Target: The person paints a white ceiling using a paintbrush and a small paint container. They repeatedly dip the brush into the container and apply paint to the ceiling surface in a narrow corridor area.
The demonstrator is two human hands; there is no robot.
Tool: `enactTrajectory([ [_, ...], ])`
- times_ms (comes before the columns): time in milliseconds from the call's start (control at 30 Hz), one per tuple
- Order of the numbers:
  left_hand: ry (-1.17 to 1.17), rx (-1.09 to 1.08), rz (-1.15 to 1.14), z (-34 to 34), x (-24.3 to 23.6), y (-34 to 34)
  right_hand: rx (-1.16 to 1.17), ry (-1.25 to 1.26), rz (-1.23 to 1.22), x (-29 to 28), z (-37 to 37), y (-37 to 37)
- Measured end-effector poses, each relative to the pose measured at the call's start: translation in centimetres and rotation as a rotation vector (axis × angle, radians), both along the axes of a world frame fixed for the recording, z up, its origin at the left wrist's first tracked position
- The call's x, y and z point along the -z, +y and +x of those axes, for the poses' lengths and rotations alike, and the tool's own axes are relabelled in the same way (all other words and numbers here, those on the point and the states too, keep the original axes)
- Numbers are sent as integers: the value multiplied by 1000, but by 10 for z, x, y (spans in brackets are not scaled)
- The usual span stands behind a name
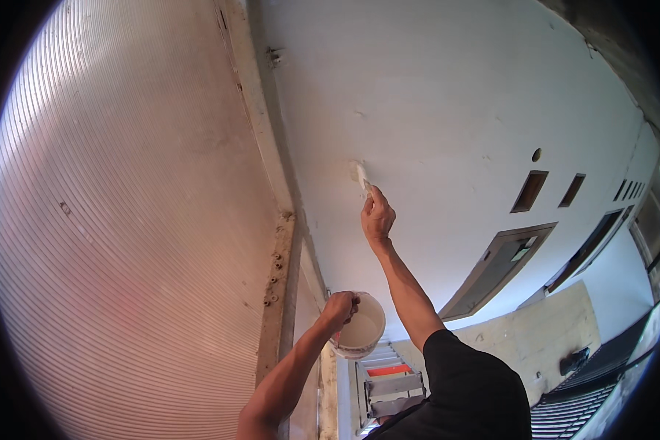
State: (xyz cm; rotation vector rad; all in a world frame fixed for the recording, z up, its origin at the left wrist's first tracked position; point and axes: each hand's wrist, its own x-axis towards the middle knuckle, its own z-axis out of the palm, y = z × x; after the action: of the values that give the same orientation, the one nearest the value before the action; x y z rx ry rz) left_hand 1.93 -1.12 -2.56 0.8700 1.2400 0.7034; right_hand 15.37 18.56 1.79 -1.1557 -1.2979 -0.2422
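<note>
My right hand (378, 216) reaches up, its fingers closed on the handle of a paintbrush (361, 174). The brush's pale bristles meet the white wall (433, 139) at a small off-white patch. Lower down, my left hand (341, 309) grips the near-left edge of a white bucket (369, 331); whether it holds the rim or the handle I cannot tell. Pale, whitish liquid shows inside the bucket, which sits below the brush.
A ribbed translucent sheet (125, 220) fills the left side, edged by a beam (260, 125) with bolts. Below me stands a metal stepladder (392, 383). The wall has a door (499, 271) and small vents (529, 191). A dark bundle (573, 361) lies on the floor.
</note>
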Motion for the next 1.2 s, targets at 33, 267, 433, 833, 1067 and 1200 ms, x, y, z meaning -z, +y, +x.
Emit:
enactTrajectory([
  [33,-7,2,-3,0,3,2,36,-23,-23,2,5,-4],
  [267,28,13,-1,1,12,5,-264,118,-20,-1,-22,-29],
  [433,21,34,-26,0,9,7,-506,115,-115,3,-59,-1],
  [833,9,29,4,1,-9,-3,-82,191,-83,23,91,7],
  [1067,-21,20,-28,3,-6,-4,314,192,-1,25,107,-14],
  [1200,0,12,-38,7,-5,-2,205,116,-19,31,38,4],
])
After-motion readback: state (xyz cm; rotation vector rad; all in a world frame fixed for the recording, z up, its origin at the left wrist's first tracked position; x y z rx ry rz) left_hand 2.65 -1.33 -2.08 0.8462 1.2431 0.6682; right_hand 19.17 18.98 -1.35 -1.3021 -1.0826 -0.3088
